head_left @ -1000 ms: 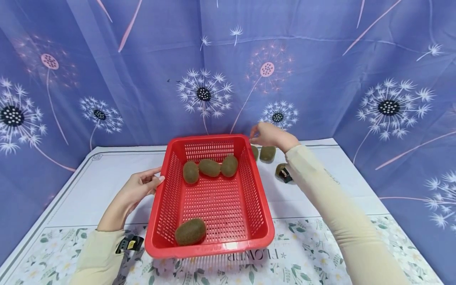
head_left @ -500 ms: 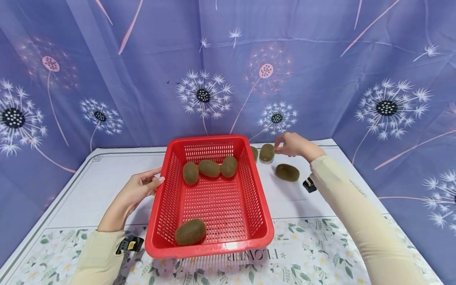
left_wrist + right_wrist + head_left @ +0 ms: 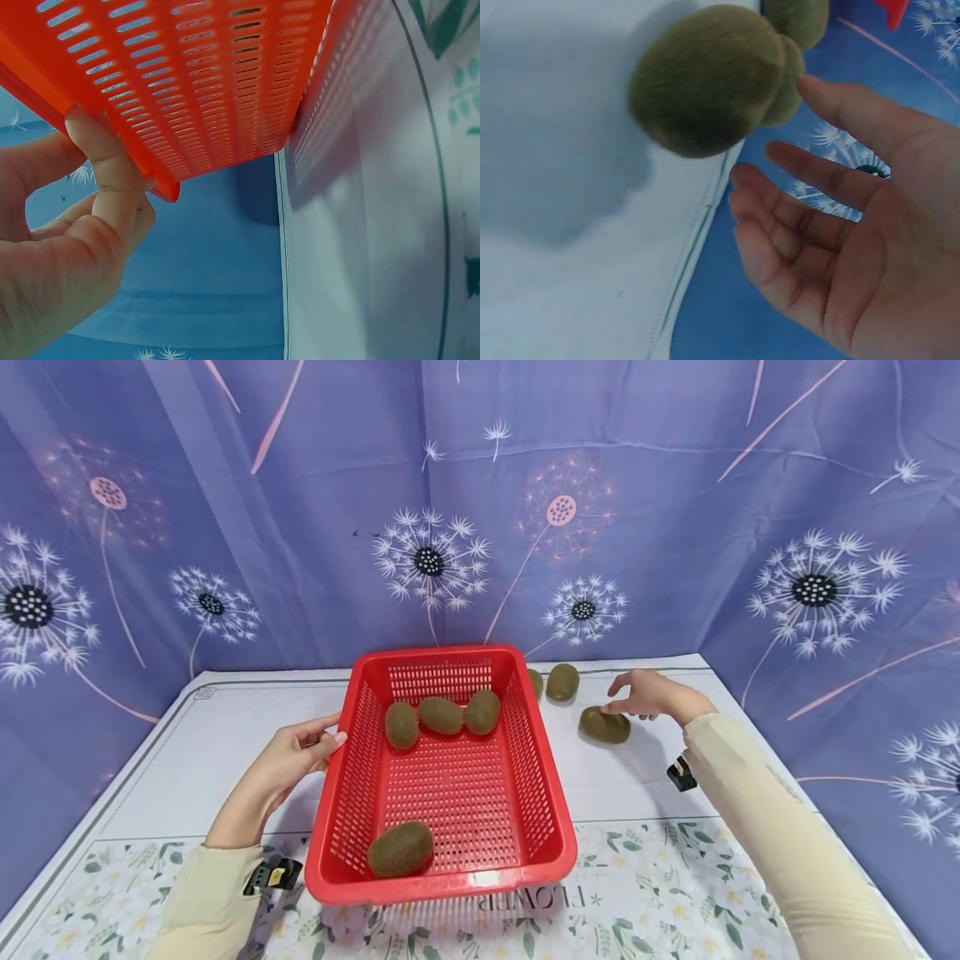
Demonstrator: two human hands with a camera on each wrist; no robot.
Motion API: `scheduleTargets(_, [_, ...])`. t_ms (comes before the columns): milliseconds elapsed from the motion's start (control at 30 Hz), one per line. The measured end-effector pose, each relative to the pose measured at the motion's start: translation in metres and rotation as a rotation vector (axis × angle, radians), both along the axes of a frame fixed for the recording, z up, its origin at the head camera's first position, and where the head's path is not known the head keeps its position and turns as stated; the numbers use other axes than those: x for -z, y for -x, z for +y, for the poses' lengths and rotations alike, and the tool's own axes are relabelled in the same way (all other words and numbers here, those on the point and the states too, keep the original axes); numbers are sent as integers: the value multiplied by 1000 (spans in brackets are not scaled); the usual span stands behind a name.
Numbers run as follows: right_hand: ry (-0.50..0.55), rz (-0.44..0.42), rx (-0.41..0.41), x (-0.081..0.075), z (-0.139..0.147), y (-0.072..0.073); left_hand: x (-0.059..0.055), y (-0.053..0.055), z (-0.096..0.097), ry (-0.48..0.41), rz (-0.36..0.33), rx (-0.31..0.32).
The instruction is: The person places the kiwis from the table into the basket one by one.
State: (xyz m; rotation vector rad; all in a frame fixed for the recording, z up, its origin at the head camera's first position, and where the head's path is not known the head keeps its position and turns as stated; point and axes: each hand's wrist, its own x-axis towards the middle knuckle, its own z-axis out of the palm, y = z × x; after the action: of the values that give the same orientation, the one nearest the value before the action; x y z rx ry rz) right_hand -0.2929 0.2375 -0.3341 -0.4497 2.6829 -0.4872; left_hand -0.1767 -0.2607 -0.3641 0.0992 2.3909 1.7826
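My left hand [image 3: 288, 758] pinches the left rim of a red plastic basket [image 3: 442, 887] in the head view. The left wrist view shows its thumb and fingers at the edge, beside the slotted wall [image 3: 214, 90]. Inside the basket, three kiwis [image 3: 441, 714] sit in a row at the far end and one kiwi [image 3: 401, 849] at the near left. To the right of the basket, my right hand [image 3: 651, 695] hovers over a kiwi [image 3: 600, 728]. Its fingers are loosely spread, with a gap to that kiwi [image 3: 705, 82] in the right wrist view.
Two more kiwis lie near the back edge: one [image 3: 562, 682] stands in plain sight and the other [image 3: 536, 683] is partly hidden behind the basket's rim. A white and floral cloth [image 3: 660, 802] covers the table. Blue dandelion curtains [image 3: 300, 527] enclose the back and sides.
My right hand has moved from the basket's far right corner, past the back kiwi, to the right and nearer, over the front kiwi. My left hand and the basket stay put.
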Motion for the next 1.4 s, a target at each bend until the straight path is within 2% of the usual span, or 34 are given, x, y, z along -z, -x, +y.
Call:
scheduleTargets(233, [13,-78,8,10,6,-3,0,0,-1,-7,10,4])
scheduleTargets(433, [14,-98,24,17,6,-4,1,1,0,-11,3,-1])
scheduleTargets(600, [18,-69,6,22,7,-2,1,1,0,-6,-4,-4])
scheduleTargets(800, [56,5,-75,28,4,1,1,0,-1,-10,3,-3])
scheduleTargets(1033, [115,79,-148,26,-1,1,0,0,0,-22,15,12])
scheduleTargets(1400, [170,143,-175,21,0,5,0,0,-1,-19,14,10])
